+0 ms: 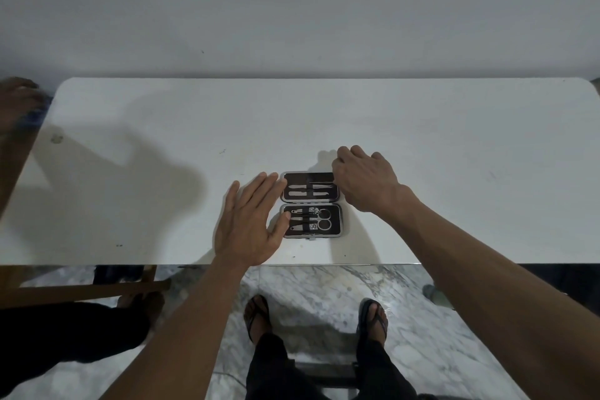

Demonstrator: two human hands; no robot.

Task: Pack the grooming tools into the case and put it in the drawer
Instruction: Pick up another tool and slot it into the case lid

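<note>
A small grooming case (311, 204) lies wide open on the white table (162, 172), near the front edge. Its far half holds slim metal tools (310, 190) under straps. In the near half sit scissors (323, 219) and clippers (303, 220). My left hand (251, 221) rests flat with fingers spread against the case's left edge, the thumb touching the near half. My right hand (363, 180) has its fingers curled at the far right corner of the lid; whether it grips the lid is unclear. No drawer is in view.
Another person's hand (19, 101) rests at the table's far left corner, and their dark-clothed leg (65, 334) is at lower left beside a wooden frame (81, 292). A wall stands behind the table. My sandalled feet stand on marble floor below.
</note>
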